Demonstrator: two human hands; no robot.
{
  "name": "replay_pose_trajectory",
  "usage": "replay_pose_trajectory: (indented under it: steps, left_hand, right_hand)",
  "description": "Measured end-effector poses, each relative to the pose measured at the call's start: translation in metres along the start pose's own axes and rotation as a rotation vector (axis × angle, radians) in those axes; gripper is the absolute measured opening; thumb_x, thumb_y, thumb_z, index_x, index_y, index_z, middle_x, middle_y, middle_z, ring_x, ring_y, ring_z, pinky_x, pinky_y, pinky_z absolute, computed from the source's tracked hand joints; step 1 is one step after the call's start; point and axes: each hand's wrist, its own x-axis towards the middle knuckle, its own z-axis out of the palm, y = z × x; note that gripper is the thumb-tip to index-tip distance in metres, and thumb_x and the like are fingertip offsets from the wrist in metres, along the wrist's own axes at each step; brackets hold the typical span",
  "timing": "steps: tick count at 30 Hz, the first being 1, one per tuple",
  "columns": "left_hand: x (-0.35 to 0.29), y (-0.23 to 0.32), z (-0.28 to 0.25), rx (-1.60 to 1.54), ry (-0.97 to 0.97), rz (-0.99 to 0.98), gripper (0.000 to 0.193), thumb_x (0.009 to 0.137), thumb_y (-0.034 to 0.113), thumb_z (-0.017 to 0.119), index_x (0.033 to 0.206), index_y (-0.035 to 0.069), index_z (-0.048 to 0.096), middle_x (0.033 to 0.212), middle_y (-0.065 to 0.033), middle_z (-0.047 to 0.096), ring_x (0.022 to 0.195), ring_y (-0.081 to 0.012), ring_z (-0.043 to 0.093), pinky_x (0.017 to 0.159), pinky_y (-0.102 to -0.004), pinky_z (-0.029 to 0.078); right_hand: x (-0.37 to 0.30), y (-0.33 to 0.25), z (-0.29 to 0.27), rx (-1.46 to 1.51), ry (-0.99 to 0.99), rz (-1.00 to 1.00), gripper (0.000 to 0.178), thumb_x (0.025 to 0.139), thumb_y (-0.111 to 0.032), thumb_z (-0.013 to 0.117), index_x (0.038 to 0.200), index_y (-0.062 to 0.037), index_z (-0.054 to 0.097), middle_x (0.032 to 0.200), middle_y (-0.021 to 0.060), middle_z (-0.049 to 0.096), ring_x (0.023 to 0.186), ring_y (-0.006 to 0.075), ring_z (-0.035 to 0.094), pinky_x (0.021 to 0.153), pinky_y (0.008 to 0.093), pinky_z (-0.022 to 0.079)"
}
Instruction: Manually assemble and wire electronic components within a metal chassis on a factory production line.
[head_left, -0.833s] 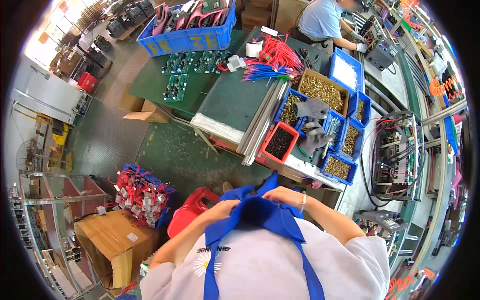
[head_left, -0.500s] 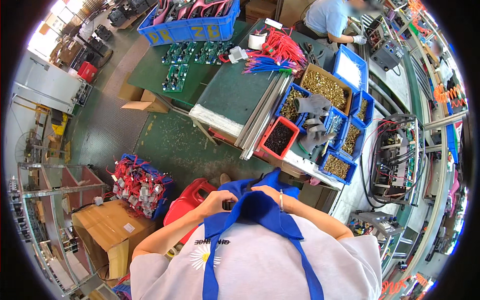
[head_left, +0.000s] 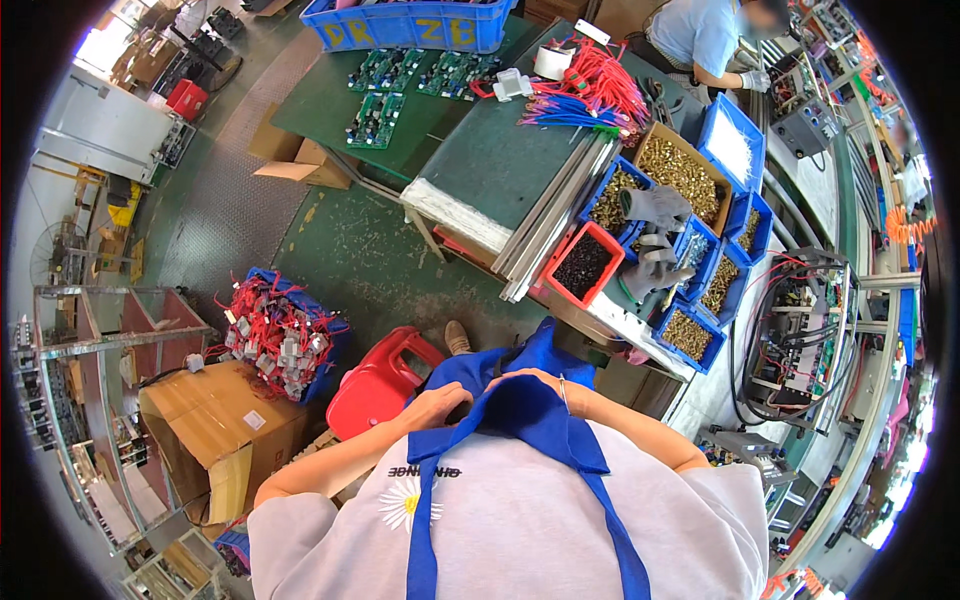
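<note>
I wear a blue apron (head_left: 575, 447) over a light T-shirt. My left hand (head_left: 440, 403) is curled at the left edge of the apron's bib, at waist height. Whatever its fingers hold is hidden behind the cloth. My right hand (head_left: 545, 384) is bent inward at the top of the bib, a bracelet on its wrist; the apron covers its fingers. Grey work gloves (head_left: 656, 208) lie on the parts bins at the workbench, away from both hands.
Ahead stands a green workbench (head_left: 480, 165) with red and blue wires (head_left: 600, 90), and a red bin (head_left: 585, 264) among blue ones. A red stool (head_left: 375, 385) is at my left, beside a crate of wired connectors (head_left: 280, 335) and a cardboard box (head_left: 225, 425). A co-worker (head_left: 700, 45) sits far right.
The view has shifted, so the bench and bins appear higher and farther right, and more of the red stool shows. Both hands stay at the apron, the left slightly lower and less bent.
</note>
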Motion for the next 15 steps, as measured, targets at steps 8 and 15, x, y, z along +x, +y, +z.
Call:
replay_pose_trajectory:
  steps: [8, 15]
  left_hand:
    - [-0.046, 0.000, -0.006, -0.516, 0.554, -0.428, 0.030, 0.090, 0.014, 0.068, 0.117, 0.008, 0.056, 0.065, -0.0003, 0.050, 0.057, -0.0053, 0.046, 0.052, -0.0234, 0.035]
    - [-0.185, -0.100, -0.022, -0.468, 0.561, -1.016, 0.029, 0.088, 0.028, 0.074, 0.104, 0.004, 0.070, 0.073, -0.0018, 0.066, 0.065, -0.0127, 0.059, 0.064, -0.0257, 0.046]
  right_hand:
    - [0.027, 0.042, 0.036, 0.670, 0.264, 0.110, 0.022, 0.092, -0.010, 0.063, 0.113, -0.0034, 0.063, 0.103, 0.0017, 0.067, 0.099, 0.0076, 0.058, 0.087, 0.0265, 0.047]
    - [-0.022, -0.035, 0.003, 1.310, 0.419, 0.200, 0.020, 0.093, -0.008, 0.063, 0.110, -0.0043, 0.052, 0.080, -0.0014, 0.047, 0.055, 0.0026, 0.033, 0.044, 0.0186, 0.022]
